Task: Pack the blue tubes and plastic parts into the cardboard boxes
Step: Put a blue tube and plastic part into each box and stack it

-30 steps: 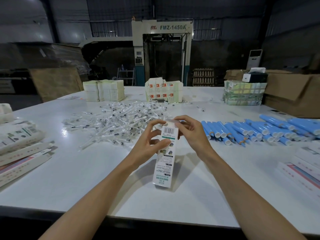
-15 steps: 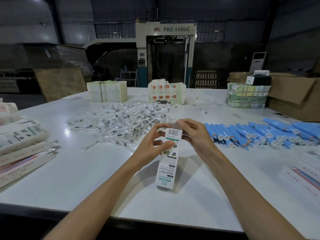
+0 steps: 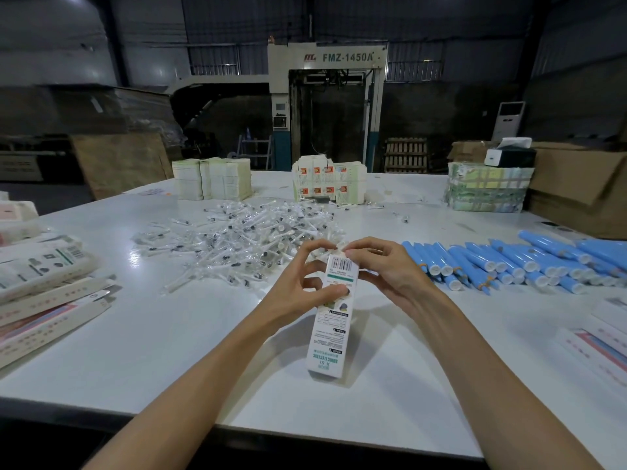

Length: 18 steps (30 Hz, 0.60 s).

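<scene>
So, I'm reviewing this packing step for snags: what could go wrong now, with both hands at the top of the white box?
The left hand and right hand grip the white box only near its top, so its lower end could swing or slip. Fingers pinching the top flap might crease it. The blue tubes lie loose beside the right wrist; a nudge could roll them.

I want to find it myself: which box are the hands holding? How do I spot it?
On the big white table, between the pile of clear plastic parts and the blue tubes, the left hand and right hand hold a slim white box. Unlike the other boxes lying flat at the left, it stands on end, barcode at its top.
</scene>
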Motion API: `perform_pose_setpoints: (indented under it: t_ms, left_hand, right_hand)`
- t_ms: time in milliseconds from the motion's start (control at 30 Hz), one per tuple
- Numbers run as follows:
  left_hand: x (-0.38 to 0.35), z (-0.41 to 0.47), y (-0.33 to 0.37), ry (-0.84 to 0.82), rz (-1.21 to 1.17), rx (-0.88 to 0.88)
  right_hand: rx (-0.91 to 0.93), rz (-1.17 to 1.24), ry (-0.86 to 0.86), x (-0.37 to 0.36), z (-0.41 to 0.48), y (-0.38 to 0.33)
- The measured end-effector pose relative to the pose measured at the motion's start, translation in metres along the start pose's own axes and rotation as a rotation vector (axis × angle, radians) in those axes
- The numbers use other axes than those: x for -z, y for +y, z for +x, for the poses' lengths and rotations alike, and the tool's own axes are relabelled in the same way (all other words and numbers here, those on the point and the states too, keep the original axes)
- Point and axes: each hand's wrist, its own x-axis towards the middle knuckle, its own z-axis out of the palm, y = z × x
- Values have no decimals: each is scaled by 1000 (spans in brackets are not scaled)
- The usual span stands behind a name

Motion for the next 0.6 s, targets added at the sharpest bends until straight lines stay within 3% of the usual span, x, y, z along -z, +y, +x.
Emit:
perform_pose_setpoints:
  t_ms: [400,600]
  left_hand:
    - [4,2,-3,61,-15,-8]
    - [6,2,-4,82,-40,-4]
  right_hand:
    - [56,-22,-91,-6,-5,1]
    - [153,-20,81,-15,-2,15]
